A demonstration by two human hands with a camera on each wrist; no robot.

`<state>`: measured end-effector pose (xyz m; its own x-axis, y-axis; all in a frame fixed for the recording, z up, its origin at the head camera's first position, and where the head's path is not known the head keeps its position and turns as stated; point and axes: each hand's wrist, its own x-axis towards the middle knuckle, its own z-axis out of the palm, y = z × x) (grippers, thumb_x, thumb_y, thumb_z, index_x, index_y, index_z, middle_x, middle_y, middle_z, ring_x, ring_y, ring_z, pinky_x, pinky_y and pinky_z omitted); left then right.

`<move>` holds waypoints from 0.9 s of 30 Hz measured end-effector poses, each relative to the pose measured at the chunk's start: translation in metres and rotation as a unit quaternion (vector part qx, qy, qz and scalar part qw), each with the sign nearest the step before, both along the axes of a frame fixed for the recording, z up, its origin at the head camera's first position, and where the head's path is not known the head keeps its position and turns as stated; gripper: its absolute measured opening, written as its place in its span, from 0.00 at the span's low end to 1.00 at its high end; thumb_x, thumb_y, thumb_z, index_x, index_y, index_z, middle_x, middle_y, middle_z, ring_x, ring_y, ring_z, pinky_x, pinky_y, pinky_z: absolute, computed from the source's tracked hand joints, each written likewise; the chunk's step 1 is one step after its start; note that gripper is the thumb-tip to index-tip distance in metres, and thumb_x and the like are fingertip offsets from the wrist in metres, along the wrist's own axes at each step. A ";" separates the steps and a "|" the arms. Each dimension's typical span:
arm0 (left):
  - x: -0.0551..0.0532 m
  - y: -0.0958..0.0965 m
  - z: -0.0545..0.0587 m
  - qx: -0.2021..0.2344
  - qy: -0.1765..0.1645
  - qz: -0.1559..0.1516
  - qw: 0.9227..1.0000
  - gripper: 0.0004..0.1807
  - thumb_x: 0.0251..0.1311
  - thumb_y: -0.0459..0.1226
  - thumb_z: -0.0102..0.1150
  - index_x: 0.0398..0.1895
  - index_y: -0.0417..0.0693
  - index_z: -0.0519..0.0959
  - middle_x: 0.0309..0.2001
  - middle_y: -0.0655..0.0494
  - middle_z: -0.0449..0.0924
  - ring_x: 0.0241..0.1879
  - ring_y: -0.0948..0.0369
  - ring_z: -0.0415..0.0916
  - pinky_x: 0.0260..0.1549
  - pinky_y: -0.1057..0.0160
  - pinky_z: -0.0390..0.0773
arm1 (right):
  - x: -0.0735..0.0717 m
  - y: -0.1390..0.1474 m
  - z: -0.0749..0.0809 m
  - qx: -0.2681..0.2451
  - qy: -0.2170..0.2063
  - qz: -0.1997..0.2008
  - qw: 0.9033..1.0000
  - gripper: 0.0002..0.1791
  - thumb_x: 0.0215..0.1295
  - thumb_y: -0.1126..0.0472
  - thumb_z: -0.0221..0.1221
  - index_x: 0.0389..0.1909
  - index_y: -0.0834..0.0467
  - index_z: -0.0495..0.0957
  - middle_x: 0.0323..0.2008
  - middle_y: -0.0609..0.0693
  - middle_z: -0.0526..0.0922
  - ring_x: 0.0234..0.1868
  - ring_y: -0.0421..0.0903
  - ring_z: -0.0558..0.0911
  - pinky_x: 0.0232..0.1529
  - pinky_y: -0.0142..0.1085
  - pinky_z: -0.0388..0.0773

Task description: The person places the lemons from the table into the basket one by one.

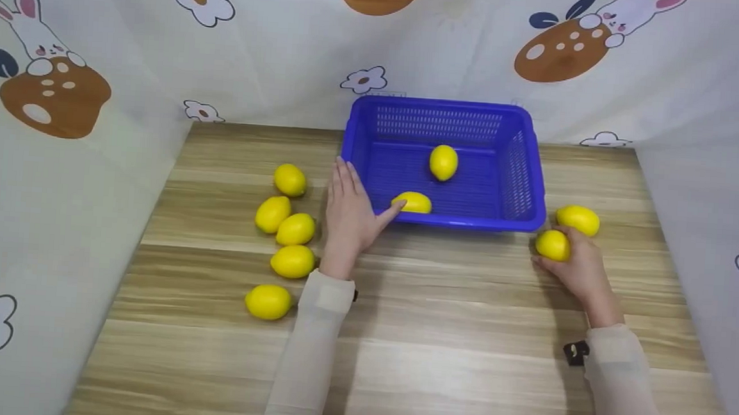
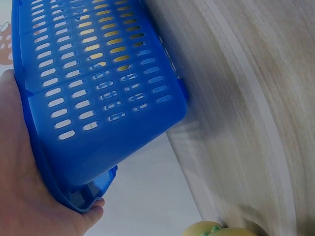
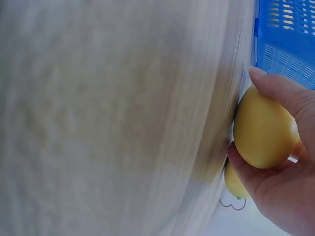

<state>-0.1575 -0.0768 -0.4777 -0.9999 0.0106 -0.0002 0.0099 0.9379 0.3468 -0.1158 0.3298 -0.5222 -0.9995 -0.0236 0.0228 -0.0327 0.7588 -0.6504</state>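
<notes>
A blue plastic basket [image 1: 442,221] stands at the back of the table with two lemons inside, one lemon [image 1: 443,162] near its middle and another lemon [image 1: 413,202] against the front wall. My left hand [image 1: 351,216] rests on the basket's front left corner, fingers straight along the side rim and thumb spread over the front rim. To the right of the basket, my right hand [image 1: 576,262] grips a lemon [image 3: 263,129] between thumb and fingers, low over the tabletop. Just behind it lies a further lemon [image 1: 578,219], partly covered by the held one in the right wrist view.
Several loose lemons [image 1: 293,262] lie in a rough column left of my left forearm. Patterned cloth [image 1: 276,54] encloses the wood-grain table [image 1: 451,341] at the back and both sides. A small black clip [image 1: 575,353] sits at my right cuff.
</notes>
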 end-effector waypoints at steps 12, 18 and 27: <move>-0.001 0.000 0.001 -0.015 -0.007 -0.001 1.000 0.69 0.66 0.77 0.42 0.82 0.26 0.39 0.84 0.29 0.32 0.85 0.40 0.34 0.83 0.48 0.44 | 0.003 0.001 0.002 0.001 0.010 -0.014 1.000 0.40 0.60 0.64 0.76 0.67 0.76 0.69 0.60 0.81 0.76 0.59 0.76 0.76 0.64 0.69 0.70; -0.001 0.000 0.001 -0.014 -0.002 0.000 1.000 0.69 0.65 0.77 0.43 0.82 0.26 0.40 0.84 0.29 0.33 0.85 0.40 0.36 0.83 0.48 0.45 | 0.003 0.001 0.003 0.006 0.012 -0.009 1.000 0.40 0.60 0.63 0.76 0.68 0.76 0.69 0.60 0.81 0.75 0.59 0.77 0.76 0.63 0.70 0.70; -0.001 0.000 0.000 0.009 -0.008 0.002 1.000 0.69 0.65 0.77 0.45 0.83 0.27 0.38 0.84 0.31 0.31 0.85 0.41 0.35 0.83 0.49 0.46 | 0.005 0.001 0.007 0.013 0.003 -0.007 1.000 0.39 0.62 0.62 0.75 0.68 0.75 0.69 0.60 0.82 0.74 0.59 0.77 0.75 0.62 0.71 0.69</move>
